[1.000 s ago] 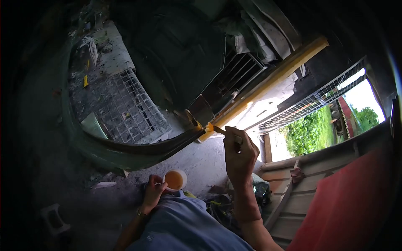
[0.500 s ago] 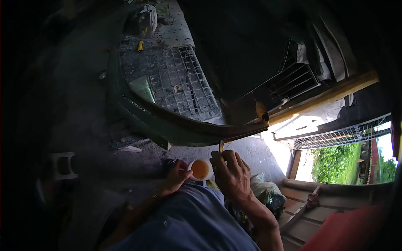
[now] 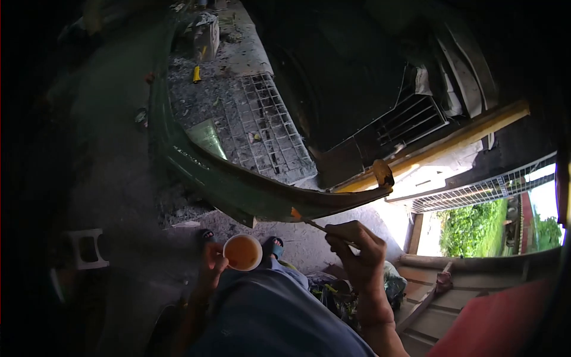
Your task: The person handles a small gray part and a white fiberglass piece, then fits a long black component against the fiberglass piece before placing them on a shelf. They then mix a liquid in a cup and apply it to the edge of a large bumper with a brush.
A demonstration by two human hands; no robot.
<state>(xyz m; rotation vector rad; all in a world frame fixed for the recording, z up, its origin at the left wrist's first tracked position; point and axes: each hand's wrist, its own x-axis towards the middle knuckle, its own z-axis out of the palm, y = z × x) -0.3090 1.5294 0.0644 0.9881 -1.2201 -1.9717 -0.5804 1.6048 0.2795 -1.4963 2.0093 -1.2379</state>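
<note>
A white cup (image 3: 260,249) of orange-brown liquid (image 3: 241,252) is held at its rim by my left hand (image 3: 213,265), fingers closed on it. Closed around a thin handle, my right hand (image 3: 363,247) grips a paintbrush (image 3: 311,223). Its orange-coloured tip meets the lower edge of a long, curved, dark green panel (image 3: 256,190), which looks like a vehicle bumper. The panel arcs across in front of me, with a rusty bracket (image 3: 383,174) at its right end.
Behind the panel lie a metal grid (image 3: 270,128) and a yellow-handled tool (image 3: 197,74). A yellowish beam (image 3: 452,140) runs along the right. A white plastic stool (image 3: 89,250) stands at left. Plastic bags (image 3: 392,282) sit near my legs, beside a panelled surface (image 3: 458,297).
My right hand has moved right, and the brush now reaches left onto the panel with its orange tip showing. My left hand and the cup have shifted left and slightly down.
</note>
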